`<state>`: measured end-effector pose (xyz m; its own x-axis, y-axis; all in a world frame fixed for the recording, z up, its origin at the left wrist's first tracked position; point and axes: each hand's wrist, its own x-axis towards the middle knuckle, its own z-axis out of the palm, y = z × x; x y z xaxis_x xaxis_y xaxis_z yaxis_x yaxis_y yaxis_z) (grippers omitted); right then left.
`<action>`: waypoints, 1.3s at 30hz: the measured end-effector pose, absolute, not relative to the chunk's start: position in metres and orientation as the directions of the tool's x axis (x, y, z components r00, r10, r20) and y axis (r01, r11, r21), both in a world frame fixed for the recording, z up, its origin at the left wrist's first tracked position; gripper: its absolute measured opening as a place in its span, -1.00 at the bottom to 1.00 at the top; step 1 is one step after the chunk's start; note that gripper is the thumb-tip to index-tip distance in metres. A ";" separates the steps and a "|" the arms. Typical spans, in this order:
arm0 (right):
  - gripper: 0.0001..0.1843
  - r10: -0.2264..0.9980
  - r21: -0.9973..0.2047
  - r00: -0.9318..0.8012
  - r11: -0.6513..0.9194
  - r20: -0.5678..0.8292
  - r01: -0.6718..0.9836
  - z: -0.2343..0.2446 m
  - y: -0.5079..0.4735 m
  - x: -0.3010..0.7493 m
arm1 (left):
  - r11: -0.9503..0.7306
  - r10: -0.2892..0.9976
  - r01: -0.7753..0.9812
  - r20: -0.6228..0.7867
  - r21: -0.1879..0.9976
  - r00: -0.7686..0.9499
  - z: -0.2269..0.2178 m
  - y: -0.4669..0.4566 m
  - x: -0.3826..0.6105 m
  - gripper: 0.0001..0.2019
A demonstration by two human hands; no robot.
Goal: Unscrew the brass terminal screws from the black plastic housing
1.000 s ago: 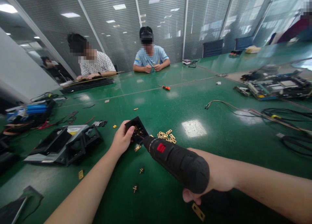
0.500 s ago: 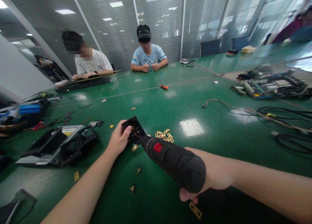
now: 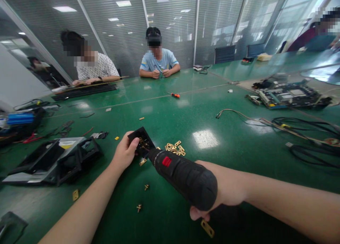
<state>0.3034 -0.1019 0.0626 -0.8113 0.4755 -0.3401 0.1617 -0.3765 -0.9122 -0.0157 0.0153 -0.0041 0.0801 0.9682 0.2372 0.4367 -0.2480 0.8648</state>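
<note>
My left hand point(image 3: 123, 154) grips a small black plastic housing point(image 3: 140, 140) tilted up off the green table point(image 3: 212, 109), thumb on its near edge. My right hand point(image 3: 225, 191) is wrapped round a black electric screwdriver point(image 3: 183, 176) with a red switch. The screwdriver's tip sits inside the housing among brass parts. A small heap of brass plates point(image 3: 175, 148) lies just right of the housing. Loose brass pieces point(image 3: 146, 187) lie on the table below it, and one brass plate point(image 3: 207, 228) lies under my right hand.
A black and grey dismantled unit point(image 3: 53, 159) lies at left. Cables point(image 3: 305, 130) and a circuit board assembly point(image 3: 287, 94) are at right. An orange-handled screwdriver point(image 3: 175, 95) lies mid-table. Two people sit across the table, another at far right.
Everything has slid slightly left and down in view as my head turned. Both hands keep the same grip, the screwdriver tip still in the housing.
</note>
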 end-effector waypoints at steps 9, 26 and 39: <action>-0.63 0.484 -0.923 -0.830 -0.373 -0.279 0.093 0.053 -0.100 0.301 | -0.231 0.971 0.457 0.236 0.859 0.046 0.002 0.014 -0.013 -0.66; -0.58 0.496 -0.889 -0.799 -0.448 -0.340 0.100 0.052 -0.102 0.302 | -0.243 0.968 0.426 0.243 0.872 0.054 -0.004 0.016 -0.014 -0.61; -0.56 0.481 -0.892 -0.804 -0.433 -0.351 0.130 0.056 -0.101 0.303 | -0.234 0.971 0.435 0.235 0.869 0.054 -0.004 0.016 -0.015 -0.61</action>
<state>0.3029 -0.1014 0.0564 -0.8036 0.4809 -0.3508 0.1303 -0.4328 -0.8920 -0.0151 0.0157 -0.0037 0.0538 0.9706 0.2346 0.4351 -0.2343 0.8694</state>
